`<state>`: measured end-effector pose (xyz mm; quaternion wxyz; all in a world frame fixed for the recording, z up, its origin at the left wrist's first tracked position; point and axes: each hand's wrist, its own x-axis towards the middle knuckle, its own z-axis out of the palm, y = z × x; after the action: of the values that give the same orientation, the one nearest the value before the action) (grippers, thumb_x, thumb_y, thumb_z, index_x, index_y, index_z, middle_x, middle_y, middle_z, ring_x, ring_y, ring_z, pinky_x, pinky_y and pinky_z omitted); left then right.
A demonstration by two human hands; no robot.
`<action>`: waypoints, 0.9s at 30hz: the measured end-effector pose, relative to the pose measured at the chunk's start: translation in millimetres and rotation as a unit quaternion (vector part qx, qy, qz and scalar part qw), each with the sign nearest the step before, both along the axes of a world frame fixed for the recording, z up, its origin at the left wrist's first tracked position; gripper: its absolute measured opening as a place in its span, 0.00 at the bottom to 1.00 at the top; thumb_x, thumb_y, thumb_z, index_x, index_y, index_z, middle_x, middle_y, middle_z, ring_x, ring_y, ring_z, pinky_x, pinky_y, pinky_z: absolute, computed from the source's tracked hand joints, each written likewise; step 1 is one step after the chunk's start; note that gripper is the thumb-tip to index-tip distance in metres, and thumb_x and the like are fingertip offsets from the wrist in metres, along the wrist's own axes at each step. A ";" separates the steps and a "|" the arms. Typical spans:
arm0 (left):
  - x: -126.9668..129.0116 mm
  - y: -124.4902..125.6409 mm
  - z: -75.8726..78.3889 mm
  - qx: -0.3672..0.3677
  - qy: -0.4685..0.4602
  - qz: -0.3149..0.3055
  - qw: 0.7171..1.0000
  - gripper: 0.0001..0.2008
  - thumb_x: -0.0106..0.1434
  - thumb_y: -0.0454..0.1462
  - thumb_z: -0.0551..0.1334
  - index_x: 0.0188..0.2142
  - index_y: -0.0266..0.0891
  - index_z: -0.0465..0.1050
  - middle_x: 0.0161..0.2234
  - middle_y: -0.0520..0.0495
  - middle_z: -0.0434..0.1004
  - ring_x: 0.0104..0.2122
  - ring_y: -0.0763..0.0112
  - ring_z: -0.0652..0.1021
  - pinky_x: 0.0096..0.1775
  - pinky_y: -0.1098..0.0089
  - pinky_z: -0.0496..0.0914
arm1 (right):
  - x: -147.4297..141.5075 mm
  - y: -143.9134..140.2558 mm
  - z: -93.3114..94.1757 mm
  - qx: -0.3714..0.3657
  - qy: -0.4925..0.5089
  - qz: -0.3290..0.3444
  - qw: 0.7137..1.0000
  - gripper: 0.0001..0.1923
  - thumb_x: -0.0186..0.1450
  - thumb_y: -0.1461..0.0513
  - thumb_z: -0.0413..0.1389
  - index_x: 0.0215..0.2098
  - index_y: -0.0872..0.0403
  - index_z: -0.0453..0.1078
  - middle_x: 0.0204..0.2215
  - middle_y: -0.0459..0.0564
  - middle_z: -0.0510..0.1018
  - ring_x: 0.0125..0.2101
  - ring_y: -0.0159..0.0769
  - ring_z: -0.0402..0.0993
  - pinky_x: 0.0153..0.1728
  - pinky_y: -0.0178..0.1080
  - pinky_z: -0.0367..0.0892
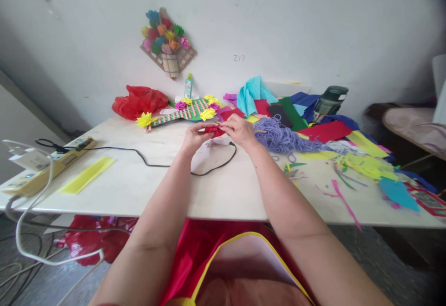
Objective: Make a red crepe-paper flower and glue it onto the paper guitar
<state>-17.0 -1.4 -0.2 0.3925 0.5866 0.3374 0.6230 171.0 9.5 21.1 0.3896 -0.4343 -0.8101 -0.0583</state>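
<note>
A small piece of crumpled red crepe paper [215, 131] is pinched between both hands above the middle of the table. My left hand [195, 136] has its fingers closed on its left side. Thumb and fingers of my right hand [239, 131] press on its right side. A thin pale stick [260, 131] shows just right of the right hand; whether the hand holds it cannot be made out. Below the hands lies a white object [205, 151], partly hidden, with a black cord [146, 162] by it. Behind them is a green and striped craft piece [184, 112] with yellow and purple paper flowers.
At left are a power strip [55, 169] with a white charger and a folded yellow paper strip [87, 176]. Purple yarn [284, 135], coloured paper sheets [325, 131] and a dark bottle [331, 100] crowd the right. A red plastic bag [139, 102] sits at back left.
</note>
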 end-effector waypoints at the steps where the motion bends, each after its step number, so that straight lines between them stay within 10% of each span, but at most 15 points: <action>1: -0.4 0.0 0.1 0.002 0.000 0.002 1.000 0.18 0.39 0.40 0.77 0.32 0.37 0.82 0.34 0.45 0.83 0.34 0.64 0.80 0.42 0.64 0.75 | 0.8 -0.4 0.1 -0.003 0.003 -0.001 1.000 0.10 0.66 0.58 0.58 0.42 0.48 0.81 0.39 0.48 0.79 0.35 0.34 0.73 0.32 0.35 0.62; 18: -7.3 6.6 -4.4 -0.006 -0.020 0.076 0.997 0.15 0.40 0.36 0.73 0.31 0.38 0.82 0.31 0.46 0.82 0.32 0.65 0.80 0.37 0.67 0.75 | 20.0 6.4 -0.1 -0.082 -0.034 -0.071 0.994 0.11 0.67 0.58 0.55 0.38 0.49 0.80 0.39 0.48 0.80 0.39 0.35 0.74 0.34 0.35 0.60; 27: -6.8 5.7 -1.5 -0.019 -0.022 0.079 0.996 0.17 0.38 0.36 0.74 0.31 0.36 0.81 0.32 0.45 0.81 0.33 0.64 0.80 0.38 0.65 0.75 | 29.4 16.4 -17.7 -0.253 -0.109 -0.226 0.934 0.14 0.68 0.56 0.53 0.43 0.50 0.79 0.45 0.55 0.82 0.46 0.42 0.77 0.41 0.38 0.66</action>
<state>-23.8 4.3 -1.7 0.3607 0.5367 0.3858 0.6580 200.3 25.9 3.4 0.1531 -0.6813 -0.7157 0.0152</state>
